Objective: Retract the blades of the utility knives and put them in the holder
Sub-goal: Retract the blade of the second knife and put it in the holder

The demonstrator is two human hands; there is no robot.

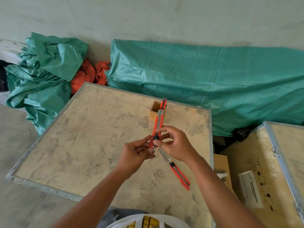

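Right hand (174, 145): thumb and forefinger pinched on the black slider knob (155, 137) of an orange utility knife (157, 127), remaining fingers loosely curled beside the handle. Left hand (137, 154): thumb and fingertips closed around the lower end of the same knife, steadying it from the left. Knife is held clear of the surface, above the plywood crate top (82, 145), long axis running away from the person, metal nose end pointing toward the far edge. No blade can be made out past the nose, though that end overlaps the holder behind it, so blade position is uncertain. Second orange knife (177, 171) lies flat on the crate top just below and to the right of the right wrist, untouched, with its silver blade (162, 153) extended toward the hands. Small open wooden holder (157, 111) stands near the far edge of the crate, beyond the held knife; one orange knife (163, 103) already stands in it, leaning against its right wall. Crate top is dusty with smudged prints and has a grey metal rim. Green tarpaulin (213, 83) is bundled behind the crate, orange cloth (88, 74) beside it. A second crate (263, 162) sits to the right.
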